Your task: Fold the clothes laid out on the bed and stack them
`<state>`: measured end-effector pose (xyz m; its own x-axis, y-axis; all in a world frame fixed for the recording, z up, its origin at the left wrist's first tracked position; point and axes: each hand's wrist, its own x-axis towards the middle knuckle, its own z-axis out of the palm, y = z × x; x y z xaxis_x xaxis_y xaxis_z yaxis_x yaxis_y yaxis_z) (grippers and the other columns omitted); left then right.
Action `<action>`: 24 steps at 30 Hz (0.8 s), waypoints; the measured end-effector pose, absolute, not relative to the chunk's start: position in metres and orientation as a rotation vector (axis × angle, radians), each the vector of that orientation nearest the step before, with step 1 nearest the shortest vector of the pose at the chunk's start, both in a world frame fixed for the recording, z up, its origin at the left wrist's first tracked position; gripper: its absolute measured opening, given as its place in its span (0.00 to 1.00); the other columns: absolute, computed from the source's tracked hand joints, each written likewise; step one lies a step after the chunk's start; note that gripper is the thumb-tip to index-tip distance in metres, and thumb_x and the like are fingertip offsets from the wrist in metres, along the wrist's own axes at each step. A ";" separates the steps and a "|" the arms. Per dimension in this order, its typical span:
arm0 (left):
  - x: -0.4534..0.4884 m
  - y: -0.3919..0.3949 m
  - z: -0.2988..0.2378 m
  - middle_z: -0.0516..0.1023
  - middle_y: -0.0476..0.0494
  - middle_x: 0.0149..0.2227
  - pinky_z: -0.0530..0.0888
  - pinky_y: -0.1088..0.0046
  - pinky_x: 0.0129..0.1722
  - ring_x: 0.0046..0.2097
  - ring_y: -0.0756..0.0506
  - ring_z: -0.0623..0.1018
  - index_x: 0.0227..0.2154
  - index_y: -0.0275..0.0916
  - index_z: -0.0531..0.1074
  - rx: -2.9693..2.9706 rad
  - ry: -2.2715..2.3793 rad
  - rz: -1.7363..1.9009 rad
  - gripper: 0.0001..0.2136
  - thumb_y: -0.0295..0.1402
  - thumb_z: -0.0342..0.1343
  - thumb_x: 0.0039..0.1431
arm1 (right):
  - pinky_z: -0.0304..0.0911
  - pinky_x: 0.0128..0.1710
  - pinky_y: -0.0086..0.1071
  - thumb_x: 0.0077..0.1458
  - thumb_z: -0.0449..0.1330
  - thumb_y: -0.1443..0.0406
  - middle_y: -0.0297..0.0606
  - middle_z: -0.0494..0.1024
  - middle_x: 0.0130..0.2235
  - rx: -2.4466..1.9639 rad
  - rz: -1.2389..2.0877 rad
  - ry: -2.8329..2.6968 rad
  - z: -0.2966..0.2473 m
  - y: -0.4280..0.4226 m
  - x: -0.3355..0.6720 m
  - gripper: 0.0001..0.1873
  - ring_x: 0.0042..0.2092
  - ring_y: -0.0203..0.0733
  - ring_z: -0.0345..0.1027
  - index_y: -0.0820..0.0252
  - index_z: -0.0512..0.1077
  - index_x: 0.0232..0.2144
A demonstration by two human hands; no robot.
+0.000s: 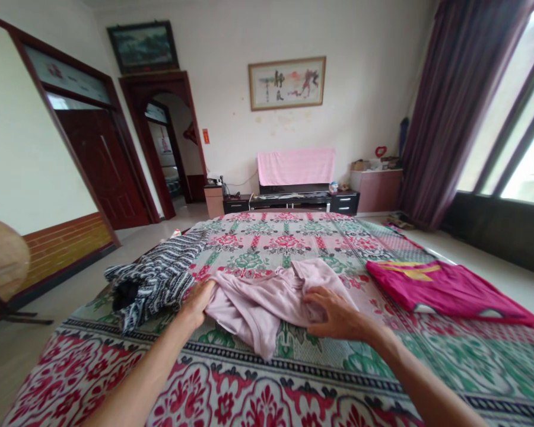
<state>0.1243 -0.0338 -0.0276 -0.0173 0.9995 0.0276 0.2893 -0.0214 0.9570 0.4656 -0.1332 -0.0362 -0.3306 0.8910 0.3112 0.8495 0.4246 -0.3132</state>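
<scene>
A pale pink garment (258,302) lies crumpled on the patterned bed cover (289,243), its folds bunched and one corner hanging toward me. My left hand (199,302) is closed on its left edge, the fingertips partly hidden by the cloth. At the garment's right part, my right hand (329,311) rests with bent fingers on the fabric, thumb held apart from them. To the left of my left hand is a black-and-white striped knit garment (160,276), lying in a heap. A magenta garment with yellow trim (454,290) lies flat and folded on the right.
Beyond the bed stands a low black TV cabinet (345,203), with a pink cloth (296,167) draped over the screen above it. A round wooden tabletop (2,258) leans at the left. Purple curtains (454,112) hang by the window at the right.
</scene>
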 end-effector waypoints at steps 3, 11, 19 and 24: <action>0.112 -0.042 -0.011 0.80 0.45 0.32 0.72 0.72 0.36 0.36 0.44 0.77 0.40 0.35 0.74 1.629 1.160 0.680 0.20 0.41 0.56 0.46 | 0.61 0.50 0.43 0.43 0.62 0.61 0.43 0.72 0.52 -1.499 0.193 -2.273 -0.039 -0.128 0.471 0.24 0.52 0.51 0.65 0.54 0.73 0.46; 0.102 -0.054 0.008 0.78 0.51 0.30 0.69 0.78 0.31 0.33 0.48 0.74 0.45 0.38 0.75 1.892 0.977 0.375 0.26 0.30 0.62 0.35 | 0.61 0.31 0.31 0.53 0.52 0.57 0.35 0.74 0.26 -1.534 0.183 -1.610 -0.033 -0.121 0.468 0.15 0.29 0.40 0.66 0.62 0.72 0.30; 0.104 -0.034 0.007 0.78 0.49 0.29 0.70 0.79 0.26 0.27 0.51 0.74 0.44 0.38 0.74 0.970 0.920 1.429 0.24 0.28 0.58 0.37 | 0.63 0.26 0.29 0.39 0.64 0.50 0.32 0.73 0.25 -1.275 0.484 -0.841 -0.003 -0.120 0.479 0.23 0.27 0.36 0.65 0.62 0.73 0.31; 0.088 -0.017 -0.023 0.77 0.48 0.24 0.62 0.80 0.17 0.20 0.52 0.70 0.40 0.34 0.76 1.275 1.596 1.339 0.20 0.29 0.52 0.41 | 0.66 0.31 0.34 0.40 0.59 0.52 0.36 0.75 0.29 -1.311 0.370 -0.710 -0.037 -0.104 0.513 0.26 0.30 0.40 0.69 0.63 0.71 0.39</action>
